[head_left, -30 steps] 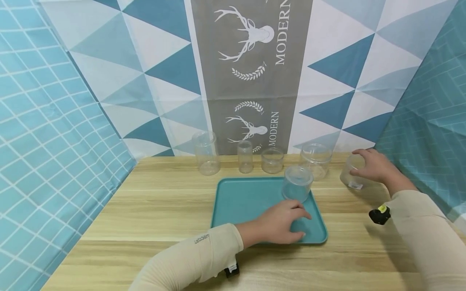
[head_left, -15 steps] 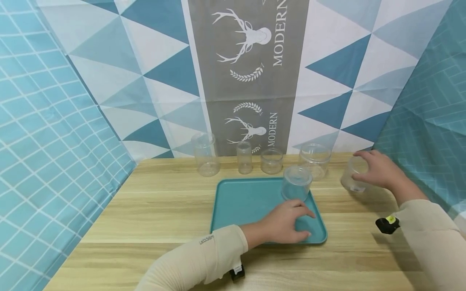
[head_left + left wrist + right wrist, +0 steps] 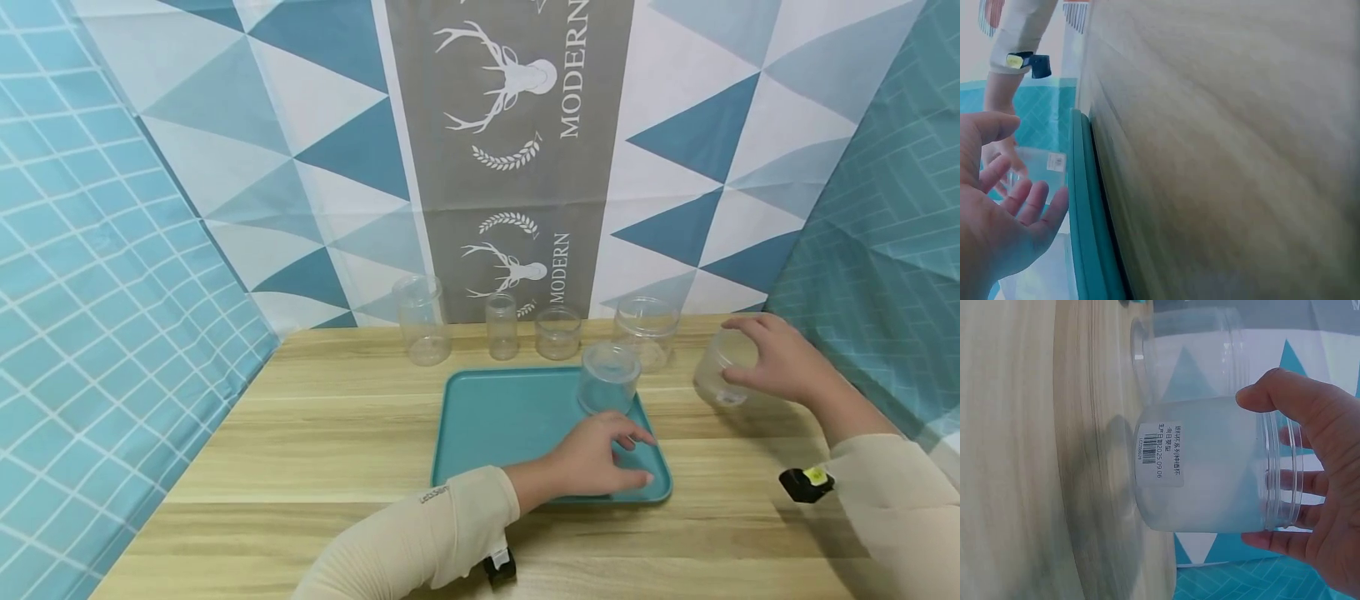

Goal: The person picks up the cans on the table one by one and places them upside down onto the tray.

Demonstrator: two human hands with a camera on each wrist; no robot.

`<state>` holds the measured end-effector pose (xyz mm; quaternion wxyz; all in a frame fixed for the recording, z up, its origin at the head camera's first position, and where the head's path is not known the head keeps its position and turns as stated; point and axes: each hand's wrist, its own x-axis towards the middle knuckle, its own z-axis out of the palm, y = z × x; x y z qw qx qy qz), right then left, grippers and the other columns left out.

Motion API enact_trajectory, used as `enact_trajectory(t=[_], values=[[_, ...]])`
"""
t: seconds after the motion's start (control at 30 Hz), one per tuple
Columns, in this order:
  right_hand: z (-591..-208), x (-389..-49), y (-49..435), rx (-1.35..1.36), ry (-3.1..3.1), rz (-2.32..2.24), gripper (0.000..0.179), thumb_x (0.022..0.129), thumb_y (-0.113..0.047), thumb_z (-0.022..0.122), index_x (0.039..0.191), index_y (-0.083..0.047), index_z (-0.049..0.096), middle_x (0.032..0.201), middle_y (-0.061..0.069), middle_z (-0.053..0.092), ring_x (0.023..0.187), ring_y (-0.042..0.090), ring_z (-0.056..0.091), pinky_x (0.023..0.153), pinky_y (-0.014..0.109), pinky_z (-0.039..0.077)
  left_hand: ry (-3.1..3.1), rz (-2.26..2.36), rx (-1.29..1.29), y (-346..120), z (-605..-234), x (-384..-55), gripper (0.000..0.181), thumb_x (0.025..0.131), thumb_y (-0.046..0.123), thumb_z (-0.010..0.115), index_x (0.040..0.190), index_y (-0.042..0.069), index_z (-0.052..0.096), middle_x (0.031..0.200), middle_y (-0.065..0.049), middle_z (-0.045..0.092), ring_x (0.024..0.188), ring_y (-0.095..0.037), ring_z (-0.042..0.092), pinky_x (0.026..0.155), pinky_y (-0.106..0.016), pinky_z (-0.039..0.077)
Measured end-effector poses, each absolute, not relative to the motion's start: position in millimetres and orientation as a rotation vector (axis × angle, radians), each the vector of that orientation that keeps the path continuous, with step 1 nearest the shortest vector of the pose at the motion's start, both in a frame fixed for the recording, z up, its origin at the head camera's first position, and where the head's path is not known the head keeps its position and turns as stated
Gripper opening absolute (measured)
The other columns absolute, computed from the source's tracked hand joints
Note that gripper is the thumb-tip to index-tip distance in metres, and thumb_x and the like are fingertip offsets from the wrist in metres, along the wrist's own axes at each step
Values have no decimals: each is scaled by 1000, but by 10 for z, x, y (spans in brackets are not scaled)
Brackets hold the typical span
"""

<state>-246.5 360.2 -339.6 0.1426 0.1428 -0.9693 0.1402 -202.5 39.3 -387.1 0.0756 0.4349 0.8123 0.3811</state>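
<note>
My right hand (image 3: 780, 358) grips a clear, wide-mouthed jar (image 3: 709, 375) at the right of the table. In the right wrist view, thumb and fingers curl round the rim of this jar (image 3: 1216, 469), and a white barcode label (image 3: 1160, 453) shows on its side. The jar leans a little in the head view. My left hand (image 3: 596, 458) hovers over the front right part of a teal tray (image 3: 498, 417), fingers loosely spread, holding nothing. Beyond it, a second clear jar (image 3: 607, 387) stands upright on the tray's back right corner.
Along the table's back stand a tall clear jar (image 3: 423, 325), a narrow one (image 3: 502, 329), a low one (image 3: 558, 335) and a wide one (image 3: 647, 325). A patterned cloth (image 3: 517, 175) rises right behind them. Blue cloth walls (image 3: 90, 292) close both sides.
My right hand tightens about the jar's rim and the jar tips and shifts slightly left. My left hand drifts a little to the right over the tray.
</note>
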Motion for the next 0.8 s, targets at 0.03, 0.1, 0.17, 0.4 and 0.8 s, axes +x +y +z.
enact_trajectory(t=[0.03, 0.1, 0.17, 0.4, 0.8], values=[[-3396, -2452, 3593, 426, -2783, 401, 69, 76, -24, 81, 129, 8, 51, 127, 36, 44, 115, 54, 40, 85, 70, 38, 2416, 1184, 1275, 399, -3880, -2026, 36, 86, 21, 75, 120, 12, 67, 115, 3, 60, 100, 0, 57, 74, -8, 47], [-3395, -2427, 3573, 452, -2756, 387, 67, 75, -22, 82, 127, 8, 53, 126, 34, 46, 115, 53, 41, 86, 69, 38, 2369, 1262, 1218, 408, -3897, -2024, 36, 85, 19, 76, 119, 11, 68, 115, 4, 60, 99, 0, 58, 74, -10, 48], [-3390, -2405, 3556, 473, -2736, 371, 67, 74, -21, 83, 126, 8, 53, 126, 34, 47, 115, 53, 42, 86, 69, 39, 2334, 1319, 1169, 415, -3906, -2022, 35, 84, 18, 77, 118, 11, 68, 114, 4, 62, 98, 0, 59, 74, -11, 49], [-3336, -2309, 3470, 518, -2696, 322, 66, 71, -23, 84, 124, 5, 56, 122, 33, 51, 112, 52, 45, 83, 67, 40, 2118, 1588, 898, 454, -3905, -1997, 34, 82, 10, 78, 115, 6, 69, 109, 1, 66, 91, -1, 61, 73, -18, 52], [-3272, -2162, 3362, 572, -2639, 250, 66, 67, -25, 86, 120, 1, 58, 115, 27, 56, 100, 47, 55, 76, 63, 45, 1576, 1927, 528, 484, -3890, -1984, 36, 87, -7, 65, 122, -7, 60, 114, -13, 59, 88, -16, 63, 76, -38, 58]])
